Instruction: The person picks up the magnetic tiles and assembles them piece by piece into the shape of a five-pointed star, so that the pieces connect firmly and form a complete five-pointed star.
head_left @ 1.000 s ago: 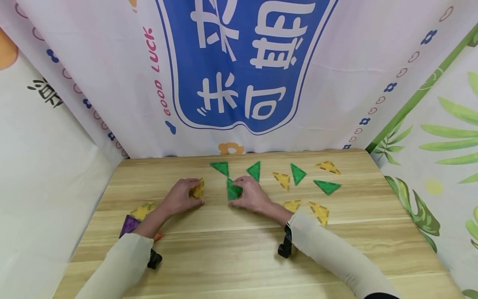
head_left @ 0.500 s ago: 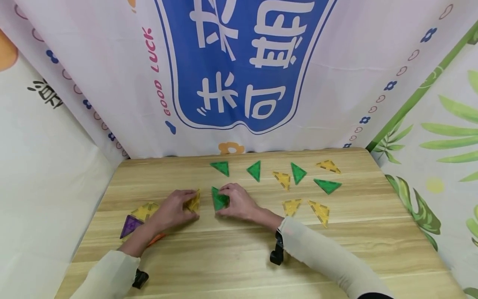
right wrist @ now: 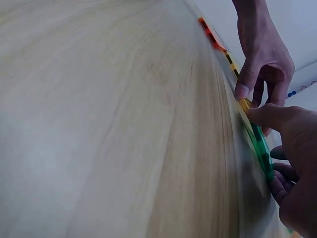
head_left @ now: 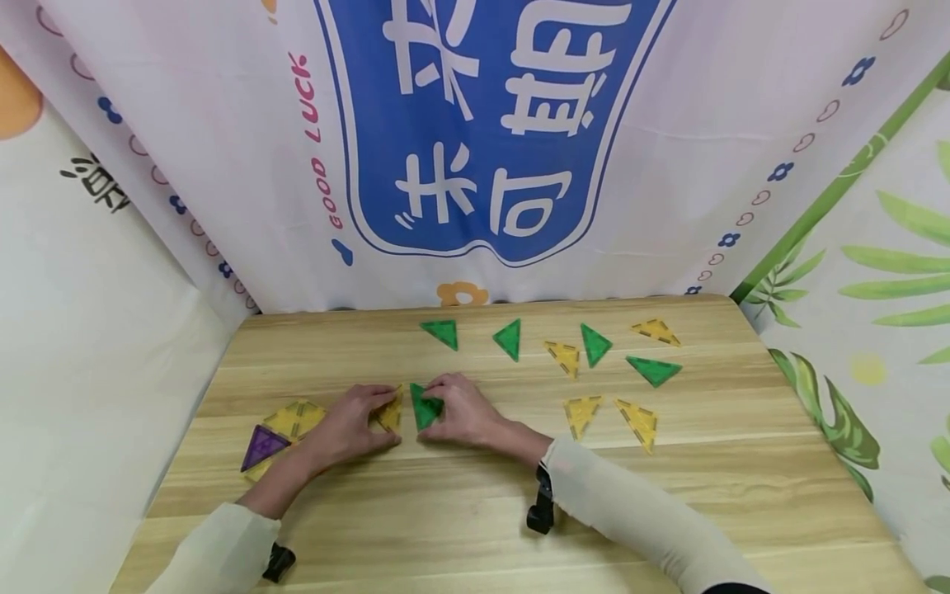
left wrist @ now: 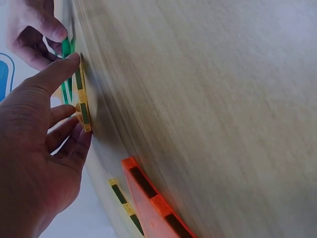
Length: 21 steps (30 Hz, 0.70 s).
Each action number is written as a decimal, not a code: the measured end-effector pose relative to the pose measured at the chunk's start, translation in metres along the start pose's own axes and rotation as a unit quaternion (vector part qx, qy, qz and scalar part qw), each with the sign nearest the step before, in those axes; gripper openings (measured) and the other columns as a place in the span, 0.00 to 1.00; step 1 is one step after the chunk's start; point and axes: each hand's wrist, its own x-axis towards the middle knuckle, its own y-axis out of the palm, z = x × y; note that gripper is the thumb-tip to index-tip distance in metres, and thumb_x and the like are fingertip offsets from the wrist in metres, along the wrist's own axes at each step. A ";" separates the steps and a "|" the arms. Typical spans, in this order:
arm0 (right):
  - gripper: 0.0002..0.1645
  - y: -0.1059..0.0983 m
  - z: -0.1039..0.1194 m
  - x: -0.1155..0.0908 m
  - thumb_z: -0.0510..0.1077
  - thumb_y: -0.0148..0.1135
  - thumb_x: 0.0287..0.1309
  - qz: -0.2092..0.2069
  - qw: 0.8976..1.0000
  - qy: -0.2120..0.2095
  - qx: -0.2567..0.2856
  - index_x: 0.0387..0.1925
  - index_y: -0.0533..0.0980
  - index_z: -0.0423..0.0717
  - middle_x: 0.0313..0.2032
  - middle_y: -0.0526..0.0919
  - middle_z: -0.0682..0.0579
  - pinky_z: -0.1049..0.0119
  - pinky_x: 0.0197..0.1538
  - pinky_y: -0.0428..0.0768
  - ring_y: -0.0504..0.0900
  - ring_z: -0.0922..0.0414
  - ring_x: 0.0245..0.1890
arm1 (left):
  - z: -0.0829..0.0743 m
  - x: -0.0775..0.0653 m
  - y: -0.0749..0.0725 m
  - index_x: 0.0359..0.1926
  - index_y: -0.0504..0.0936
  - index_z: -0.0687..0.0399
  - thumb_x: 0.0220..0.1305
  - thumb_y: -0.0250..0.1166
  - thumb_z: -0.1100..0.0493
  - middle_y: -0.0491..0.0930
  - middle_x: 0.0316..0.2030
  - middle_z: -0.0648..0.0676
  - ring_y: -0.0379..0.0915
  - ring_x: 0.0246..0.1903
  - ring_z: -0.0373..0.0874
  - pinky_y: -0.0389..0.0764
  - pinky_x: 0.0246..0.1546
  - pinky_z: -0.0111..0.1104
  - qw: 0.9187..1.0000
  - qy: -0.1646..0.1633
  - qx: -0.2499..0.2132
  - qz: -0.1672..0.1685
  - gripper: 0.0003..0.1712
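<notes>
My left hand [head_left: 352, 425] pinches a yellow triangular magnetic tile [head_left: 391, 412] between thumb and fingers. Facing it, my right hand [head_left: 463, 410] grips a green triangular magnetic tile [head_left: 425, 407] the same way. The two tiles stand side by side near the middle of the table, their straight edges facing with a narrow gap in the head view. From the left wrist view, the yellow tile [left wrist: 82, 96] shows dark magnet strips along its edge. In the right wrist view the green tile [right wrist: 261, 148] lies right by the other hand's fingertips.
Left of my left forearm lies a cluster with yellow tiles [head_left: 293, 418] and a purple triangle [head_left: 263, 448]; an orange tile [left wrist: 153, 206] shows in the left wrist view. Loose green triangles [head_left: 508, 339] and yellow triangles [head_left: 637, 424] are scattered across the table's back and right. A printed cloth [head_left: 260, 165] hangs behind.
My right hand has brought the green tile left and nearer to me. The left hand has come slightly nearer to me with the yellow tile, and the gap between the tiles has narrowed.
</notes>
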 end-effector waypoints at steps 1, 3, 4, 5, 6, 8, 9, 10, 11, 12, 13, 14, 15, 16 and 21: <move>0.35 0.001 0.000 0.001 0.57 0.82 0.53 0.000 1.000 -0.001 0.000 0.58 0.85 0.42 0.60 0.84 0.46 0.57 0.69 0.76 0.78 0.49 0.63 | 0.000 0.000 0.000 0.65 0.80 0.71 0.57 0.82 0.51 0.79 0.65 0.66 0.74 0.64 0.66 0.78 0.63 0.58 1.000 0.004 0.003 -0.003 0.41; 0.35 0.002 0.001 0.001 0.57 0.83 0.53 0.000 1.000 -0.001 0.000 0.58 0.85 0.42 0.60 0.84 0.46 0.57 0.68 0.77 0.78 0.49 0.62 | 0.000 0.000 0.001 0.64 0.81 0.71 0.56 0.83 0.51 0.79 0.64 0.66 0.75 0.63 0.65 0.79 0.62 0.58 1.000 0.013 0.010 -0.009 0.41; 0.35 0.003 0.001 0.002 0.57 0.83 0.53 0.000 1.000 -0.002 -0.001 0.58 0.85 0.42 0.60 0.84 0.46 0.57 0.68 0.77 0.78 0.49 0.62 | 0.000 0.000 0.002 0.64 0.81 0.71 0.56 0.83 0.51 0.80 0.64 0.66 0.75 0.62 0.65 0.79 0.61 0.57 1.000 0.016 0.013 -0.011 0.41; 0.36 0.003 0.002 0.002 0.57 0.83 0.53 0.000 1.000 -0.003 -0.001 0.58 0.85 0.41 0.60 0.84 0.45 0.57 0.68 0.77 0.78 0.49 0.62 | 0.000 0.000 0.002 0.64 0.81 0.71 0.56 0.83 0.51 0.80 0.64 0.66 0.75 0.62 0.65 0.79 0.61 0.57 1.000 0.019 0.015 -0.013 0.41; 0.36 0.003 0.003 0.003 0.57 0.83 0.53 0.000 1.000 -0.004 -0.004 0.58 0.85 0.41 0.60 0.84 0.45 0.57 0.68 0.77 0.78 0.49 0.62 | 0.000 -0.001 0.002 0.64 0.81 0.71 0.56 0.83 0.51 0.80 0.64 0.66 0.75 0.62 0.65 0.79 0.61 0.57 1.000 0.021 0.018 -0.014 0.41; 0.36 0.004 0.005 0.003 0.57 0.83 0.53 0.000 1.000 -0.003 -0.010 0.58 0.85 0.41 0.60 0.83 0.46 0.58 0.68 0.77 0.78 0.49 0.62 | 0.000 -0.001 0.002 0.64 0.81 0.71 0.56 0.83 0.52 0.80 0.64 0.66 0.75 0.62 0.65 0.79 0.61 0.57 0.999 0.024 0.019 -0.016 0.41; 0.36 0.004 0.006 0.003 0.57 0.83 0.53 0.000 1.000 -0.003 -0.012 0.58 0.85 0.41 0.60 0.83 0.45 0.58 0.68 0.77 0.78 0.49 0.62 | 0.000 -0.002 0.002 0.64 0.81 0.71 0.56 0.83 0.52 0.80 0.64 0.66 0.75 0.62 0.65 0.79 0.61 0.57 0.999 0.024 0.020 -0.015 0.41; 0.36 0.004 0.006 0.003 0.57 0.83 0.53 0.000 1.000 -0.002 -0.015 0.58 0.85 0.41 0.60 0.83 0.45 0.59 0.68 0.76 0.78 0.49 0.63 | -0.001 -0.002 0.002 0.64 0.81 0.71 0.56 0.83 0.52 0.80 0.64 0.66 0.75 0.62 0.65 0.79 0.61 0.57 0.999 0.024 0.020 -0.015 0.41; 0.36 0.005 0.006 0.003 0.57 0.83 0.53 -0.001 1.000 -0.002 -0.016 0.58 0.85 0.42 0.60 0.83 0.46 0.59 0.69 0.76 0.77 0.50 0.63 | -0.001 -0.002 0.002 0.64 0.81 0.71 0.56 0.83 0.52 0.80 0.64 0.66 0.75 0.62 0.65 0.79 0.61 0.57 0.999 0.024 0.019 -0.016 0.41; 0.36 0.005 0.007 0.003 0.57 0.83 0.53 -0.003 1.000 -0.001 -0.019 0.58 0.85 0.42 0.60 0.83 0.46 0.59 0.69 0.76 0.77 0.50 0.63 | -0.001 -0.002 0.002 0.64 0.81 0.71 0.56 0.83 0.52 0.79 0.64 0.66 0.75 0.62 0.65 0.79 0.61 0.57 0.999 0.024 0.018 -0.015 0.41; 0.35 0.006 0.007 0.003 0.57 0.83 0.53 -0.004 1.000 -0.001 -0.020 0.58 0.85 0.42 0.60 0.83 0.46 0.60 0.69 0.76 0.77 0.50 0.63 | 0.000 -0.001 0.002 0.64 0.81 0.71 0.56 0.83 0.52 0.79 0.64 0.67 0.75 0.62 0.65 0.79 0.61 0.57 0.999 0.025 0.017 -0.014 0.41; 0.35 0.006 0.007 0.003 0.57 0.83 0.53 -0.004 1.000 -0.003 -0.019 0.58 0.85 0.42 0.60 0.83 0.46 0.59 0.69 0.76 0.77 0.50 0.63 | 0.000 -0.001 0.002 0.65 0.81 0.71 0.56 0.83 0.52 0.79 0.64 0.67 0.75 0.62 0.65 0.79 0.61 0.57 0.999 0.025 0.017 -0.013 0.41; 0.35 0.007 0.007 0.003 0.56 0.83 0.53 -0.005 1.000 -0.004 -0.020 0.58 0.85 0.42 0.60 0.83 0.46 0.59 0.68 0.76 0.77 0.50 0.63 | 0.000 -0.001 0.002 0.64 0.81 0.71 0.56 0.83 0.52 0.79 0.64 0.67 0.75 0.62 0.66 0.79 0.60 0.58 0.999 0.025 0.017 -0.013 0.41; 0.34 0.007 0.007 0.003 0.56 0.83 0.54 -0.007 1.000 -0.007 -0.021 0.57 0.85 0.42 0.60 0.83 0.46 0.59 0.68 0.76 0.78 0.50 0.62 | 0.000 0.000 0.002 0.64 0.81 0.71 0.57 0.83 0.52 0.79 0.64 0.67 0.75 0.62 0.66 0.79 0.60 0.58 1.000 0.023 0.015 -0.013 0.40; 0.31 0.008 0.007 0.003 0.53 0.82 0.55 -0.008 1.000 -0.014 -0.020 0.57 0.86 0.41 0.59 0.83 0.45 0.59 0.68 0.76 0.78 0.49 0.61 | 0.001 0.001 0.004 0.65 0.81 0.71 0.58 0.82 0.51 0.79 0.64 0.67 0.75 0.63 0.66 0.79 0.61 0.57 1.000 0.021 0.014 -0.008 0.40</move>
